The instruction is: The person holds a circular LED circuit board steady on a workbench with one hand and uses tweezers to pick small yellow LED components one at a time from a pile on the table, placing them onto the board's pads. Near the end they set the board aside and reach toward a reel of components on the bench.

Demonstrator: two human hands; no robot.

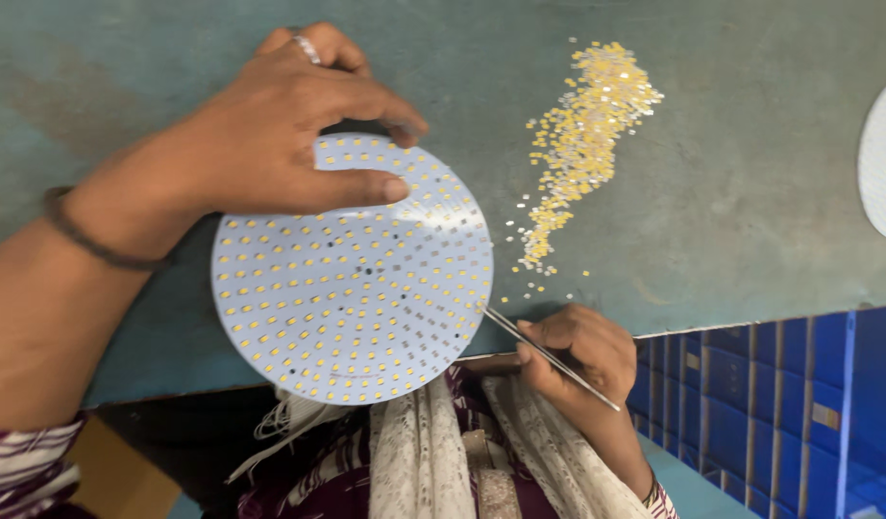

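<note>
right hand pinches tweezers at disc.

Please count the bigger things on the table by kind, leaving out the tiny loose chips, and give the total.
Round white boards: 2, one under the left hand, one at the right edge
Tweezers: 1
Pile of yellow chips: 1
Total: 4

counter: worn teal surface | round white LED board: centre-left, near lower edge | loose yellow chips: pile, upper centre-right | white disc: right edge, partly cut off
</note>
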